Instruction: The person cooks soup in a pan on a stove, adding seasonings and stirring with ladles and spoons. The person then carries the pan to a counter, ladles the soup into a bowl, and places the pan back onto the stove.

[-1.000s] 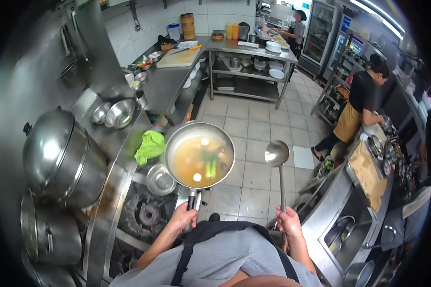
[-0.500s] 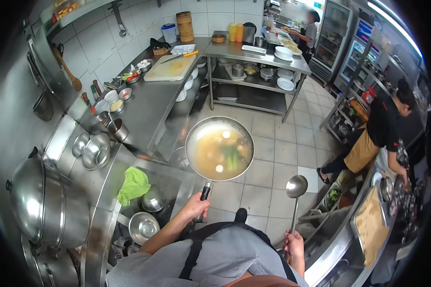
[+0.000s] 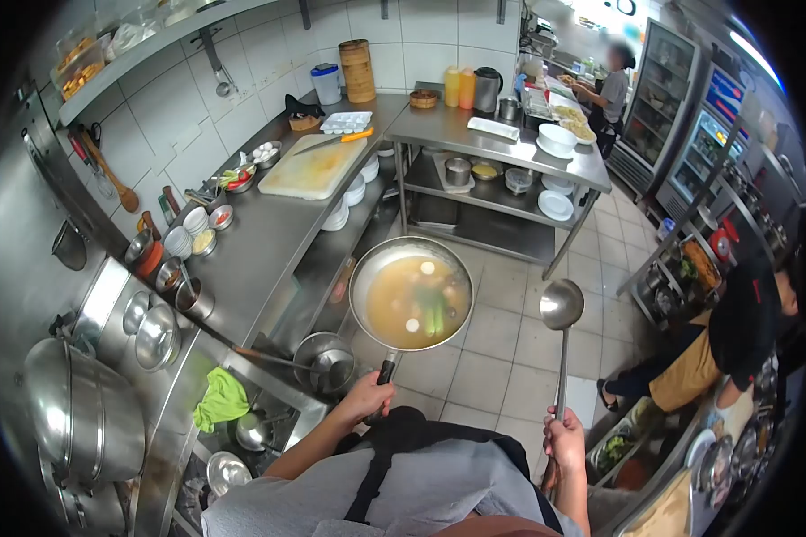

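My left hand (image 3: 367, 396) is closed round the black handle of a frying pan (image 3: 356, 295). The pan is held up in front of me, over the floor. In it is a yellowish broth (image 3: 394, 300) with green stalks (image 3: 434, 315) and white round pieces. Further right, my right hand (image 3: 564, 438) grips the long handle of a metal ladle (image 3: 561, 304), bowl end up and apart from the pan. The ladle's bowl looks empty.
A steel counter on the left holds a cutting board (image 3: 309, 166) with a knife, bowls and a green cloth (image 3: 221, 400). A large steamer pot (image 3: 98, 412) stands at left. Ahead is a steel table (image 3: 475, 134); a person (image 3: 734, 322) bends at right, another (image 3: 613, 89) stands far back.
The view has swung, bringing the left counter and back table further into sight. I still hold pan and ladle, now nearer the left counter's end. The person at right bends lower.
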`<state>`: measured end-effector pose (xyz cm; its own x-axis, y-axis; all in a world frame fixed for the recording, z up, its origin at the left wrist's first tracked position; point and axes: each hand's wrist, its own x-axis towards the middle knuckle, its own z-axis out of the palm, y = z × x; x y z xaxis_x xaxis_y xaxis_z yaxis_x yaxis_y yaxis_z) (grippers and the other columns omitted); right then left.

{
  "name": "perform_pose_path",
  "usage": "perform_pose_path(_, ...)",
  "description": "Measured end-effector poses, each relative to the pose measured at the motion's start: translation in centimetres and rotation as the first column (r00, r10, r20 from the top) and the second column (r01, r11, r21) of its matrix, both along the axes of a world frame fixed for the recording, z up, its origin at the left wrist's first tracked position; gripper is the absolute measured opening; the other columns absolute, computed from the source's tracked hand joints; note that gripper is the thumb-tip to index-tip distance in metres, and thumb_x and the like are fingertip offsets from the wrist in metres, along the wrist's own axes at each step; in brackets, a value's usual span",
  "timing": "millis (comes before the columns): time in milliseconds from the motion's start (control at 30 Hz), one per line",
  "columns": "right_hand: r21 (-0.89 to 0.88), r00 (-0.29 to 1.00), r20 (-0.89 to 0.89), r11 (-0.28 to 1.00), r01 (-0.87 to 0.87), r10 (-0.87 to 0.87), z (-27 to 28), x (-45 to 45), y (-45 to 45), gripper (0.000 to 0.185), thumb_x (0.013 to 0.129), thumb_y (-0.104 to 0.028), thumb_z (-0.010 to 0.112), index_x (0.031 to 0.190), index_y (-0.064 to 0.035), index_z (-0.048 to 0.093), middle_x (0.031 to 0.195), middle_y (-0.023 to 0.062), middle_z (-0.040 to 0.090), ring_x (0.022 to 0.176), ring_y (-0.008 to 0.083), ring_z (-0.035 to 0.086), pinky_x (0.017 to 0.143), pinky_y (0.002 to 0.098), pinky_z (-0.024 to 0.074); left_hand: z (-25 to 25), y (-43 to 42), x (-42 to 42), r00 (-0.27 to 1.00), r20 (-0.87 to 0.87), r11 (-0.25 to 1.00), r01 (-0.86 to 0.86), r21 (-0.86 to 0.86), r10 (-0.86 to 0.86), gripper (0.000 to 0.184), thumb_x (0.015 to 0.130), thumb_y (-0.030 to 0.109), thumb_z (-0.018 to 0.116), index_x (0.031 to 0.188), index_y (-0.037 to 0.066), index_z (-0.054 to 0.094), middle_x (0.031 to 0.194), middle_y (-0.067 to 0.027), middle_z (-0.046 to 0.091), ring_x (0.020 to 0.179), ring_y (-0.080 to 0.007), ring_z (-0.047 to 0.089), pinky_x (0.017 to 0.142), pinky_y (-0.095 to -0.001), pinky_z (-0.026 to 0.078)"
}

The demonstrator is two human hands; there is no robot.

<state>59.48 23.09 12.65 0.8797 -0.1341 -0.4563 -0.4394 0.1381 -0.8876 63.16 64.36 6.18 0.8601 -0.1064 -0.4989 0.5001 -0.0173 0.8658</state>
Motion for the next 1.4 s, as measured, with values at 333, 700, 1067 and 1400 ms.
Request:
perform_pose_path(333, -0.145, 0.995, 0.034, 0.985, -0.09, 0.095, 4.5, 16.1, 3.9, 0.026, 0.088, -0.004, 0.058, 0.113, -0.0009, 0.055, 0.062, -0.0011, 0.048, 0.04, 0.0079, 0.042, 0.037, 0.0249, 0.0358, 0.2, -0.1, 15.5, 1.0, -0.009, 0.998, -0.004, 0.061, 0.004, 0.012, 0.087, 0.014, 0.056, 0.092, 0.004, 0.051, 0.061, -0.0037, 0.053, 0.046, -0.0152, 0.054, 0.046, -0.0305, 0.044)
perform_pose_path(700, -0.782, 0.869, 0.015, 0.547, -0.298, 0.495, 6.8, 36.3, 5.5, 0.036, 0.086, -0.015, 0.062, 0.12, -0.004, 0.056, 0.071, 0.0188, 0.058, 0.066, 0.0347, 0.06, 0.066, 0.0408, 0.0489, 0.1, -3.2, 30.9, 0.997, 0.05, 0.996, -0.056, 0.064, 0.053, 0.011, 0.084, 0.014, 0.056, 0.088, 0.004, 0.051, 0.06, -0.0035, 0.053, 0.046, -0.0141, 0.054, 0.045, -0.0301, 0.042)
perform_pose_path(1067, -0.956, 0.584, -0.12, 0.066, -0.286, 0.803, 1.7, 57.0, -1.9, 0.03, 0.087, -0.016, 0.057, 0.113, -0.002, 0.053, 0.081, 0.0211, 0.066, 0.071, 0.0377, 0.066, 0.067, 0.0485, 0.0515, 0.0, -13.5, 43.2, 0.98, -0.028, 0.98, -0.198, 0.019, 0.199, 0.012, 0.085, 0.013, 0.058, 0.087, 0.004, 0.05, 0.063, -0.0039, 0.051, 0.044, -0.0136, 0.051, 0.044, -0.0286, 0.041)
perform_pose_path(1400, -0.151, 0.418, -0.305, 0.39, -0.908, 0.856, 5.9, 67.3, -7.0, 0.016, 0.092, -0.019, 0.055, 0.088, -0.0035, 0.055, 0.059, 0.0023, 0.05, 0.04, 0.011, 0.048, 0.038, 0.0273, 0.0379, -0.4, -19.4, 50.9, 0.943, -0.02, 0.942, -0.33, 0.067, 0.332, 0.011, 0.081, 0.01, 0.057, 0.083, 0.002, 0.05, 0.06, -0.0053, 0.052, 0.042, -0.0161, 0.051, 0.043, -0.0305, 0.043)
